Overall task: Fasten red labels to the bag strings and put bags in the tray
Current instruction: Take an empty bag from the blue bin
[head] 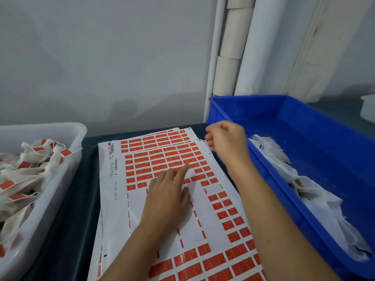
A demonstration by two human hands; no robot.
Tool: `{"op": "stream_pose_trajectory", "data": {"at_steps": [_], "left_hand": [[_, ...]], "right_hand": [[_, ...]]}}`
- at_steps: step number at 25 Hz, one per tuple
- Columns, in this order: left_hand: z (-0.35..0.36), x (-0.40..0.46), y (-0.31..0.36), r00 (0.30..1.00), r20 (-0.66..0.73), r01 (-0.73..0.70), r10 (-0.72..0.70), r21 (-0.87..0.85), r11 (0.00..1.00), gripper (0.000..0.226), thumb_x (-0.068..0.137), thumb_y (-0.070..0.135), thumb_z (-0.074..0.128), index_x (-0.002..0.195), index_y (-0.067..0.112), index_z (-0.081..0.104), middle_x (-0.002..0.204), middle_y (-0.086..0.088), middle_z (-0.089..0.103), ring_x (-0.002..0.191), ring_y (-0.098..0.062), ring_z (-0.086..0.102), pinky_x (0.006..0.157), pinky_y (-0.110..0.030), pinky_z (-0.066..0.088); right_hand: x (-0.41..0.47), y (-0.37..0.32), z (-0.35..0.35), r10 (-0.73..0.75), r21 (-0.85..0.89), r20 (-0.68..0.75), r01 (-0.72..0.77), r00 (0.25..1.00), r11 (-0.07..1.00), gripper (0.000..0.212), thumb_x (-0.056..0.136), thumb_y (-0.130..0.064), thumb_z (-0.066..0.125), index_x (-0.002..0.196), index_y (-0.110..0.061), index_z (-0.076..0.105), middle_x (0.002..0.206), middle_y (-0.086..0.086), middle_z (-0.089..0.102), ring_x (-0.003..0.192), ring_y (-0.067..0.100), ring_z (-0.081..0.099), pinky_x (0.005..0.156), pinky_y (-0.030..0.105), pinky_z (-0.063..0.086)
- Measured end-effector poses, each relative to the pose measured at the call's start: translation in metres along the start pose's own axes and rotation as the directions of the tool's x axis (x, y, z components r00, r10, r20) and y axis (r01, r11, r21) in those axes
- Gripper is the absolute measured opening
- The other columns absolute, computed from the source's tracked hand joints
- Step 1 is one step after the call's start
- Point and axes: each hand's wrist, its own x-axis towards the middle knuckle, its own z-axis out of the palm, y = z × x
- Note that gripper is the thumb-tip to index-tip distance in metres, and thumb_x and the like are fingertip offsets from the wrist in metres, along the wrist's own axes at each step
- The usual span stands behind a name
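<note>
Sheets of red labels (162, 157) lie stacked on the dark table between two bins. My left hand (168, 191) rests on the top sheet, its index finger stretched out onto a red label near the middle. My right hand (227, 140) hovers with curled fingers over the sheets' far right corner, beside the blue bin's rim; whether it holds anything I cannot see. The white tray (67, 159) on the left holds several cloth bags (26, 175) with red labels on their strings. The blue bin (304, 122) on the right holds unlabelled white bags (316, 197).
A grey wall stands close behind the table. White rolls and tubes (229, 57) lean upright in the corner behind the blue bin. A white container's edge (368, 106) shows at far right. Dark table surface (81, 199) runs between the tray and the sheets.
</note>
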Motion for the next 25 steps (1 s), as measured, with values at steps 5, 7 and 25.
{"op": "stream_pose_trajectory", "data": {"at_steps": [5,7,25], "left_hand": [[-0.004,-0.001,-0.001,1.0,0.013,-0.002,0.002,0.001,1.0,0.056,0.101,0.059,0.043,0.155,0.044,0.035,0.157,0.021,0.041,0.144,-0.011,0.04,0.123,-0.039,0.03],[-0.005,-0.001,0.0,1.0,0.022,-0.006,0.006,0.002,1.0,0.055,0.102,0.059,0.043,0.154,0.044,0.036,0.157,0.021,0.042,0.143,-0.011,0.04,0.123,-0.04,0.031],[-0.008,-0.002,0.001,1.0,0.0,0.01,-0.01,-0.125,0.992,0.048,0.102,0.055,0.049,0.149,0.043,0.044,0.154,0.022,0.047,0.142,-0.01,0.044,0.122,-0.042,0.036]], "right_hand": [[0.053,-0.02,-0.064,-0.111,-0.419,-0.138,0.044,0.984,0.907,0.024,0.092,-0.002,0.05,0.102,-0.002,0.072,0.103,0.015,0.073,0.095,0.033,0.069,0.079,0.051,0.061],[0.067,-0.001,-0.086,0.036,-0.673,-0.066,-0.071,0.997,0.736,0.021,0.094,-0.004,0.056,0.108,0.0,0.07,0.11,0.018,0.071,0.102,0.038,0.067,0.087,0.05,0.059],[0.065,0.012,-0.081,-0.387,-0.84,-0.18,0.063,0.904,0.539,0.028,0.108,-0.026,0.049,0.085,-0.012,0.06,0.079,0.008,0.062,0.068,0.025,0.05,0.059,0.036,0.034]]}}
